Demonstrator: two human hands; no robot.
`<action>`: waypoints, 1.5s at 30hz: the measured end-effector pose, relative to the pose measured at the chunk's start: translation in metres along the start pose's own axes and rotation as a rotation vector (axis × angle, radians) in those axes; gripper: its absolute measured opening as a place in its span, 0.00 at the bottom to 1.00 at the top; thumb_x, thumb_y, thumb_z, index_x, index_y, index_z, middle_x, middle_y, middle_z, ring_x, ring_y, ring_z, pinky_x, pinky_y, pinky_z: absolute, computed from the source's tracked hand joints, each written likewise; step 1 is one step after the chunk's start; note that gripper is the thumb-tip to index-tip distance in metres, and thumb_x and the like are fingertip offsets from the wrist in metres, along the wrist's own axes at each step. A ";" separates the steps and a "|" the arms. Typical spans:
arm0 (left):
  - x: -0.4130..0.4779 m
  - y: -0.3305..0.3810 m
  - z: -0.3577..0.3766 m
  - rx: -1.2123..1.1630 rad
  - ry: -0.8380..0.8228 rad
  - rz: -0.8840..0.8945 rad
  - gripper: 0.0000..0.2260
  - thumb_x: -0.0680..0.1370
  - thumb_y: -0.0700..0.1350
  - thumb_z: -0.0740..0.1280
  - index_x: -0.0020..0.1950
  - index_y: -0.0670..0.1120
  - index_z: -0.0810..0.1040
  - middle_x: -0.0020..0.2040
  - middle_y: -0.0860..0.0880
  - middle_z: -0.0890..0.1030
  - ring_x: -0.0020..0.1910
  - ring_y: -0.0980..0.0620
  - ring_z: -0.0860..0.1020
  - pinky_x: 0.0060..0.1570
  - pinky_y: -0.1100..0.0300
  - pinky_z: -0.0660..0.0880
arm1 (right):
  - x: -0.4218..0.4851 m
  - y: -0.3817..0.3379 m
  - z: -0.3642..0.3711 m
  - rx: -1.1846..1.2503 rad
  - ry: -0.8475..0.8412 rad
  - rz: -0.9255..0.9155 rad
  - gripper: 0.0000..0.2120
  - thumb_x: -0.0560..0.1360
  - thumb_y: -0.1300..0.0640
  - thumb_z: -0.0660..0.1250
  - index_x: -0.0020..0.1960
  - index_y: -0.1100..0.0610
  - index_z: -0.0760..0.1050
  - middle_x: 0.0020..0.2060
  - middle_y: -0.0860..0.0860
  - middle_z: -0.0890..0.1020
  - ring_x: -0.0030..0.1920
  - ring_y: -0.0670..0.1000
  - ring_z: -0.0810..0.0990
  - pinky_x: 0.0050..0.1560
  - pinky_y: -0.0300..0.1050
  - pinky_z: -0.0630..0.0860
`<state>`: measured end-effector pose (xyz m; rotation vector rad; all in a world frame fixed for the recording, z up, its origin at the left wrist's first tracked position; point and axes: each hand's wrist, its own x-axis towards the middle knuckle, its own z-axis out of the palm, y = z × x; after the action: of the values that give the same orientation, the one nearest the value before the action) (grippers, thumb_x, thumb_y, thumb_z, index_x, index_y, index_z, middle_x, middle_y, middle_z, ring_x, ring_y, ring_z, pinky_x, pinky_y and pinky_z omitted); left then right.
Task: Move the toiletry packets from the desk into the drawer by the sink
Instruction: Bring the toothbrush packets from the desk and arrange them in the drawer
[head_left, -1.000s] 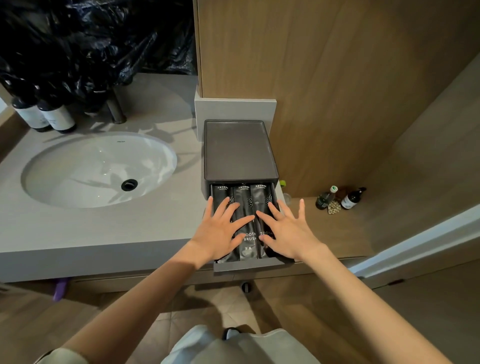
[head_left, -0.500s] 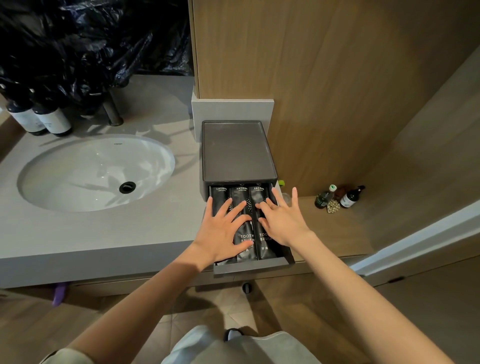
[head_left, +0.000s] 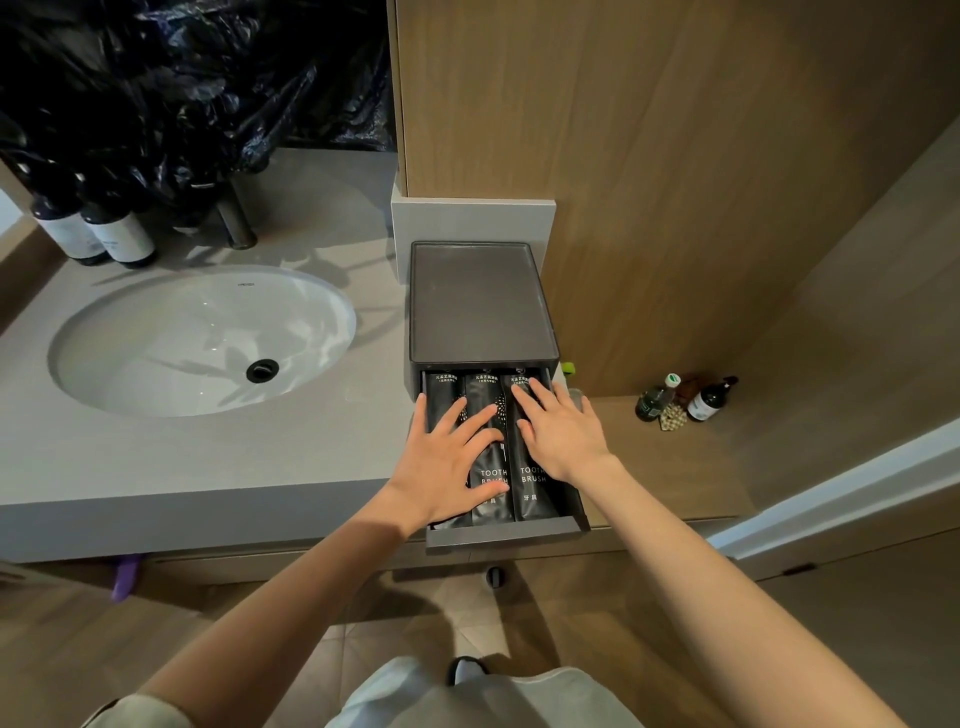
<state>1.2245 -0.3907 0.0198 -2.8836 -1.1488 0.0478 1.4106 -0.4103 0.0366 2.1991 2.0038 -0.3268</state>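
Note:
A dark grey drawer box (head_left: 480, 306) stands on the counter right of the sink, its drawer (head_left: 501, 535) pulled out toward me. Three black toothbrush packets (head_left: 491, 493) lie side by side in the drawer. My left hand (head_left: 444, 465) lies flat with spread fingers on the left and middle packets. My right hand (head_left: 558, 434) lies flat with straight fingers on the right packet. The left packet is mostly hidden under my left hand.
A white oval sink (head_left: 202, 338) sits in the grey counter (head_left: 208, 467) at left, with dark bottles (head_left: 98, 228) and a tap behind it. Black plastic covers the back. Small bottles (head_left: 685, 400) stand on the wooden ledge at right beside a wooden wall.
My right hand has slid left and forward, fully onto the right packet. My left hand has stayed flat on the packets.

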 end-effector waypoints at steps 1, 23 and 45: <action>0.000 0.000 -0.001 -0.001 -0.009 -0.001 0.33 0.73 0.71 0.45 0.73 0.55 0.64 0.78 0.53 0.57 0.77 0.45 0.54 0.70 0.32 0.45 | 0.000 0.000 -0.001 0.011 -0.005 0.001 0.25 0.83 0.48 0.46 0.79 0.48 0.46 0.79 0.49 0.51 0.78 0.55 0.48 0.75 0.62 0.52; -0.098 0.012 -0.004 -0.364 0.136 -0.075 0.13 0.67 0.53 0.77 0.49 0.54 0.81 0.42 0.58 0.80 0.38 0.56 0.75 0.33 0.66 0.75 | -0.113 0.018 0.012 0.211 0.113 -0.308 0.16 0.75 0.43 0.66 0.62 0.43 0.75 0.54 0.39 0.78 0.50 0.42 0.66 0.50 0.40 0.59; -0.046 -0.024 -0.025 -0.294 0.149 -0.105 0.12 0.76 0.51 0.68 0.58 0.50 0.80 0.53 0.50 0.80 0.52 0.45 0.75 0.48 0.55 0.67 | -0.061 0.017 0.001 0.201 0.277 -0.289 0.14 0.76 0.47 0.66 0.61 0.47 0.77 0.53 0.41 0.80 0.51 0.47 0.70 0.48 0.42 0.62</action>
<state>1.1757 -0.4051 0.0462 -2.9987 -1.3790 -0.3633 1.4223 -0.4711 0.0512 2.1651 2.5518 -0.2800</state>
